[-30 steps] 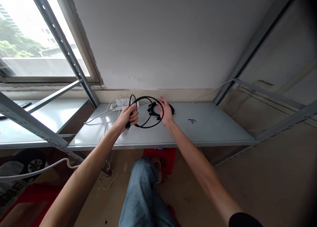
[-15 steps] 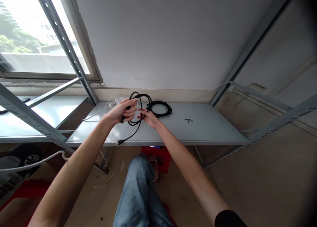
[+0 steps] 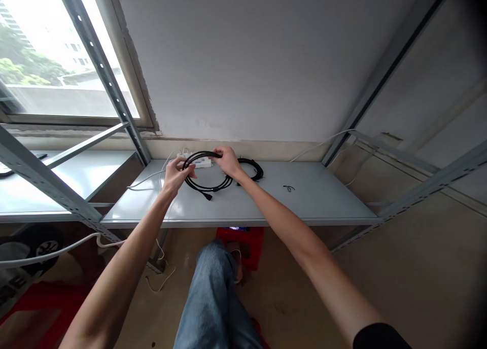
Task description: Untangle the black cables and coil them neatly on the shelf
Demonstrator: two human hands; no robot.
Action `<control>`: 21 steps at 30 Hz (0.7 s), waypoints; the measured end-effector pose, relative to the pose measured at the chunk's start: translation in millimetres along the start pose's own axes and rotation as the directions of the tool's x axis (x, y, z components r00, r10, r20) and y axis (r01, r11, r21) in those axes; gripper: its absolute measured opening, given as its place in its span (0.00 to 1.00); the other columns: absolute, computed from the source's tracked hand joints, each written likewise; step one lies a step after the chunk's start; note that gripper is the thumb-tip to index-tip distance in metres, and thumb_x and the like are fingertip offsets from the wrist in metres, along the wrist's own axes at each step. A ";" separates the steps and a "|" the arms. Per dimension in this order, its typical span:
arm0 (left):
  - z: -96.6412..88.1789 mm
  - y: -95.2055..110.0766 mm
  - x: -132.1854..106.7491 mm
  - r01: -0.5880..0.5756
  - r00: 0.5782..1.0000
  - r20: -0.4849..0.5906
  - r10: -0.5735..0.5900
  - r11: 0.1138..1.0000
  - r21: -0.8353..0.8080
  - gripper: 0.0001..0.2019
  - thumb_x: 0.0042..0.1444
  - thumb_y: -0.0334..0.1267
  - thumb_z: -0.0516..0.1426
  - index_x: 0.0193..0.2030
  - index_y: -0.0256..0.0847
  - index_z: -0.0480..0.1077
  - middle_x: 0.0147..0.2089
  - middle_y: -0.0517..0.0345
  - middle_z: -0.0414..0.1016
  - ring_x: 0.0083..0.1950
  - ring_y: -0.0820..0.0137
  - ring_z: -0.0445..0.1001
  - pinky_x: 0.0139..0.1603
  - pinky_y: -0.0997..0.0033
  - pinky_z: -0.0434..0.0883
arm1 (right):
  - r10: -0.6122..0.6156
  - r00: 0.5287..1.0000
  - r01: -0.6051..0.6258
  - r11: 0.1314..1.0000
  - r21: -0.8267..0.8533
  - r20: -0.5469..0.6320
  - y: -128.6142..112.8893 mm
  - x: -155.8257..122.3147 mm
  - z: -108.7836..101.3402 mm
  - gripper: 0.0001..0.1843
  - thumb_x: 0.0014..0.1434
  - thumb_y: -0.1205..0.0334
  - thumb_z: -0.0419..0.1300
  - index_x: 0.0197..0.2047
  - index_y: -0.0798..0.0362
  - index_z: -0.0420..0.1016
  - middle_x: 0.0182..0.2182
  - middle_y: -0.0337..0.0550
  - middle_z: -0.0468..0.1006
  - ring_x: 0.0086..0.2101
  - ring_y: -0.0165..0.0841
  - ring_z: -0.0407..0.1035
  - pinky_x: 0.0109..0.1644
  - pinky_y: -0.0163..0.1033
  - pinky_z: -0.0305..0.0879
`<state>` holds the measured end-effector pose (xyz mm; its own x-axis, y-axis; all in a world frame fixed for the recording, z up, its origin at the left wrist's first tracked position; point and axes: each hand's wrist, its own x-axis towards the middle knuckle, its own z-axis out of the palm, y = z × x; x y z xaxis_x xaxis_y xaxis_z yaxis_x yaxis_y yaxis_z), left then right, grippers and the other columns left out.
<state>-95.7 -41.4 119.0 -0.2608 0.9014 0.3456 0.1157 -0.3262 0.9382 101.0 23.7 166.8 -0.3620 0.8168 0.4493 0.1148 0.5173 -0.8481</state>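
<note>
A black cable [image 3: 205, 188], looped into a round coil, is held between my two hands above the grey shelf [image 3: 304, 207]. My left hand [image 3: 177, 174] grips the coil's left side, fingers closed round the strands. At the coil's upper right, my right hand [image 3: 227, 161] pinches the bundled loops. One black connector end hangs at the bottom of the coil. Just right of my right hand lies a second coiled black cable [image 3: 255, 170], partly hidden by that hand. A short black tie [image 3: 288, 188] rests farther right on the shelf.
A white power strip [image 3: 201, 163] with white cords sits at the back, behind the held coil. Metal uprights [image 3: 110, 85] frame the shelf on both sides. Beneath it stands a red stool [image 3: 251, 247]. A white cable [image 3: 49, 257] crosses at lower left.
The held cable has gone from loosely crossed loops to a rounder coil. My right hand has moved up to its top right; my left hand has shifted slightly left and down.
</note>
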 end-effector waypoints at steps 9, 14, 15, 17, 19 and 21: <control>14.2 5.9 7.9 -0.029 0.982 -0.184 0.035 0.999 0.031 0.15 0.48 0.40 0.70 0.25 0.41 0.67 0.25 0.65 0.63 0.24 0.78 0.59 0.20 0.78 0.57 | 0.338 0.926 -0.355 0.931 0.085 0.167 39.3 -22.9 -14.7 0.24 0.53 0.49 0.81 0.26 0.51 0.71 0.19 0.34 0.68 0.22 0.29 0.66 0.29 0.35 0.63; 27.4 -19.9 -11.6 0.046 0.987 -0.149 -0.051 0.998 -0.037 0.14 0.47 0.40 0.70 0.30 0.41 0.70 0.26 0.65 0.67 0.23 0.76 0.65 0.22 0.76 0.71 | 0.471 0.881 -0.435 0.772 0.463 0.044 51.9 -37.4 -10.4 0.34 0.57 0.50 0.80 0.23 0.47 0.57 0.15 0.24 0.50 0.17 0.20 0.43 0.19 0.31 0.44; 30.9 -25.2 -14.1 0.104 0.980 -0.168 -0.111 0.993 -0.047 0.13 0.48 0.40 0.70 0.30 0.42 0.69 0.24 0.66 0.65 0.22 0.76 0.65 0.22 0.75 0.71 | 0.480 0.877 -0.430 0.752 0.499 0.032 51.7 -37.7 -8.6 0.33 0.59 0.52 0.79 0.23 0.47 0.56 0.15 0.23 0.49 0.17 0.20 0.41 0.19 0.31 0.40; 35.6 -35.9 -15.3 0.237 0.954 -0.169 -0.249 0.968 -0.088 0.13 0.50 0.41 0.68 0.30 0.43 0.67 0.20 0.69 0.59 0.19 0.76 0.61 0.20 0.75 0.70 | 0.516 0.856 -0.442 0.709 0.550 0.022 52.2 -36.6 -5.9 0.32 0.61 0.57 0.77 0.23 0.48 0.56 0.15 0.23 0.49 0.17 0.19 0.40 0.18 0.31 0.37; 35.6 -47.5 -11.2 0.356 0.917 -0.131 -0.376 0.922 -0.151 0.15 0.52 0.41 0.68 0.31 0.44 0.64 0.19 0.71 0.56 0.18 0.77 0.58 0.18 0.76 0.65 | 0.572 0.820 -0.483 0.659 0.577 0.032 56.0 -35.1 -4.2 0.30 0.61 0.61 0.76 0.24 0.49 0.57 0.15 0.22 0.49 0.17 0.18 0.40 0.18 0.29 0.37; 31.0 -60.6 -3.7 0.444 0.874 -0.099 -0.476 0.864 -0.237 0.18 0.50 0.40 0.69 0.31 0.45 0.61 0.19 0.74 0.54 0.17 0.79 0.54 0.16 0.78 0.57 | 0.616 0.782 -0.549 0.610 0.571 0.094 64.3 -36.1 -2.7 0.28 0.58 0.66 0.78 0.26 0.49 0.59 0.15 0.22 0.52 0.16 0.19 0.44 0.17 0.28 0.43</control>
<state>-72.0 -16.2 60.3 -0.3775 0.9150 -0.1423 -0.2425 0.0507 0.9688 123.9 28.1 96.8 -0.2992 0.9335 -0.1976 -0.2595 -0.2789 -0.9246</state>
